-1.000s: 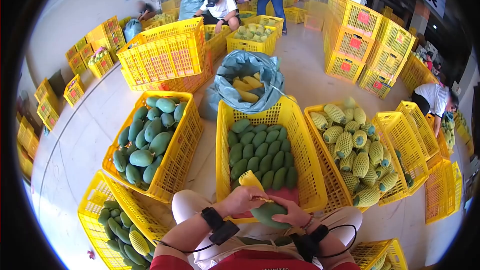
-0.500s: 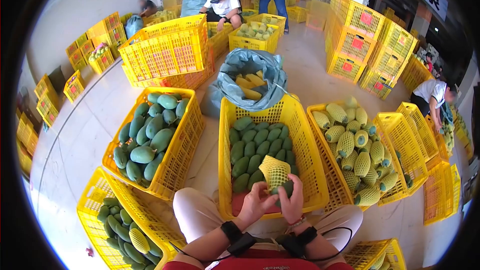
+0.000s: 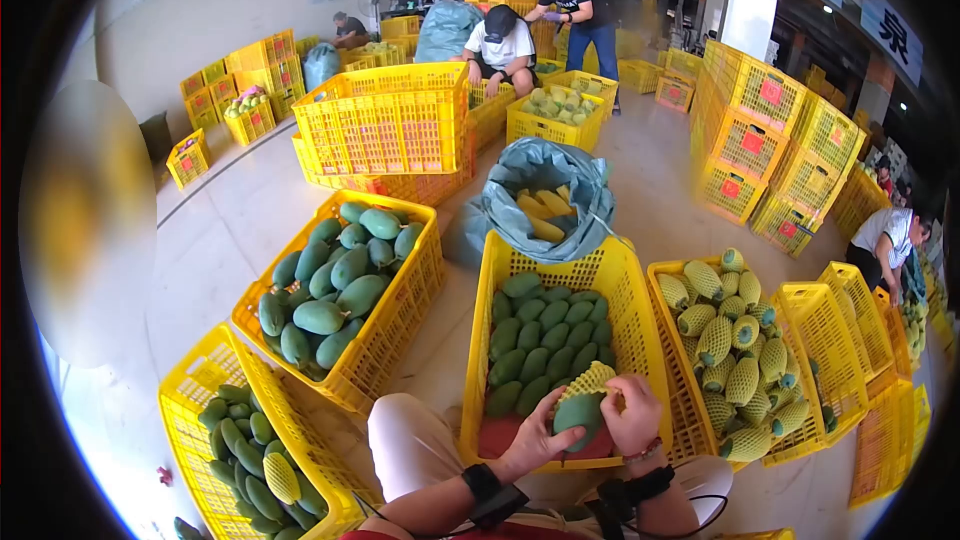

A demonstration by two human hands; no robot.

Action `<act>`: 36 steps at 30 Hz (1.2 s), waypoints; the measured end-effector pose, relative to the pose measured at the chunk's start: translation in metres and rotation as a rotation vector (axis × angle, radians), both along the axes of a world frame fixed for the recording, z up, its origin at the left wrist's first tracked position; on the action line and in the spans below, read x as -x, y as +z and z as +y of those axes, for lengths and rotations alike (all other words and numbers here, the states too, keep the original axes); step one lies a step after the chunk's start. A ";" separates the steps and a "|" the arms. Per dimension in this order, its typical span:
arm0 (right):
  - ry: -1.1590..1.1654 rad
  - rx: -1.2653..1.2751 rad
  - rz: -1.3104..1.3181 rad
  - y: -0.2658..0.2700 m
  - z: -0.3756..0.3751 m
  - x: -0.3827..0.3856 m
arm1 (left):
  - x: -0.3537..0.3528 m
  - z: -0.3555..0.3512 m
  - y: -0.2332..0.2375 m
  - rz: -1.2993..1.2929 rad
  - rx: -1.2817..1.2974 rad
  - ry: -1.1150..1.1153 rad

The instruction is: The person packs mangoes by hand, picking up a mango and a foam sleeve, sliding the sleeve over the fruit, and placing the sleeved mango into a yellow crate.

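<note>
A green mango [image 3: 577, 418] is in my left hand [image 3: 537, 437], whose fingers and thumb wrap its lower left side. The yellow foam net sleeve [image 3: 590, 378] covers only the mango's upper end, and much of its green skin is bare. My right hand [image 3: 634, 416] pinches the sleeve's edge at the right. Both hands are above the near end of a yellow crate [image 3: 640, 335], where bare green mangoes [image 3: 540, 340] lie in rows. A reddish sheet shows on the crate's bottom near my hands.
Left stands a crate of larger green fruit [image 3: 340, 290]; nearer is another crate of mangoes [image 3: 240, 455]. Netted fruit [image 3: 740, 340] fills a crate at right. A blue-grey bag [image 3: 500, 200] holding yellow sleeves sits beyond the middle crate. Stacked crates [image 3: 760, 130] and several people are farther off.
The sleeve covered most of the mango and is now bunched toward its upper end. My right hand has moved from the mango onto the sleeve. The camera view has shifted.
</note>
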State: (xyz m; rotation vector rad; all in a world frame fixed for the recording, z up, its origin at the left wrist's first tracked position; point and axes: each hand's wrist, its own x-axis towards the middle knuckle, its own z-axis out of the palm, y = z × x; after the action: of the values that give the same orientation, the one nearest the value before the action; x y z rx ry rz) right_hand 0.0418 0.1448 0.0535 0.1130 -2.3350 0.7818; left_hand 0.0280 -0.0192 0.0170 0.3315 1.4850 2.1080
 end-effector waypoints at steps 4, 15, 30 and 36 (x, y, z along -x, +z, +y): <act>0.226 -0.095 0.068 0.015 -0.018 -0.009 | 0.006 0.000 -0.012 -0.095 0.019 0.019; 0.214 0.071 0.032 0.013 -0.019 -0.016 | 0.005 0.009 -0.021 -0.058 -0.094 0.088; 0.093 1.471 0.323 0.019 0.061 -0.132 | -0.049 0.107 0.060 0.737 0.203 -0.491; -0.598 1.324 0.618 -0.019 0.172 -0.328 | -0.029 0.135 0.053 0.861 0.392 -0.454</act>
State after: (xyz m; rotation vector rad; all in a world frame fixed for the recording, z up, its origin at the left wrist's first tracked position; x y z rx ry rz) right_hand 0.3696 0.3167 0.0348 -0.7552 -0.8635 1.4945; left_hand 0.0570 0.1162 0.0701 1.3902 1.9760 1.2999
